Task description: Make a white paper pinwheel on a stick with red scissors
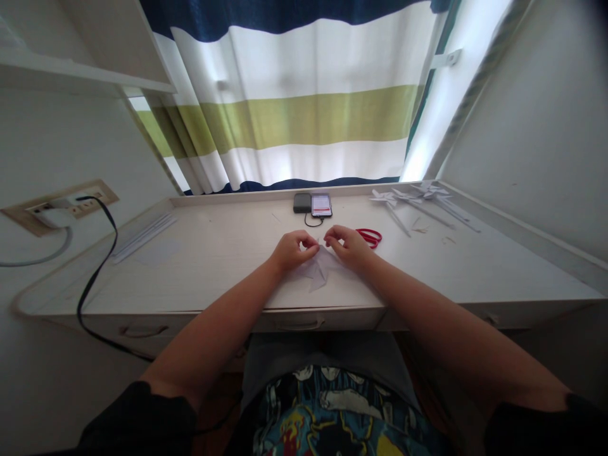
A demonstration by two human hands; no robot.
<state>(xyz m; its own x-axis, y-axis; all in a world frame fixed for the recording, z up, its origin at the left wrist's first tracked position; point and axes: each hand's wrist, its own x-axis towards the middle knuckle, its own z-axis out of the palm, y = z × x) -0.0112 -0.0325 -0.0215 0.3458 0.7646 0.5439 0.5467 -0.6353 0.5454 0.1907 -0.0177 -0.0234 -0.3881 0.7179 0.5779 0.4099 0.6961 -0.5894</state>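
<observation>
Head view: both bare forearms are angling in from the lower corners, converging over the front middle of the white desk, elbows spread wide. Left hand is curling inward, thumb and index finger pinching the upper left of a white paper pinwheel. Right hand is facing it from the other side, knuckles up, thumb and index finger bent toward the pinwheel's top; can't tell whether its tips are gripping paper. The hands are sitting close, a narrow gap between them.

Counts: one pinwheel being held; three more, the paper pinwheels on sticks, lying at the right rear; one pair of red-handled scissors, partly hiding behind the right hand; one smartphone, screen lit, lying beside one dark power bank, with one short black cable looping in front. Several white paper sticks are lying at the left, too tightly packed to count. A few thin scraps are lying near the pinwheel sticks.

Held pinwheel: plain white, creased, pointed flaps fanning out, one tip pointing down toward the desk's front edge; its upper part is hiding partly behind fingers.
</observation>
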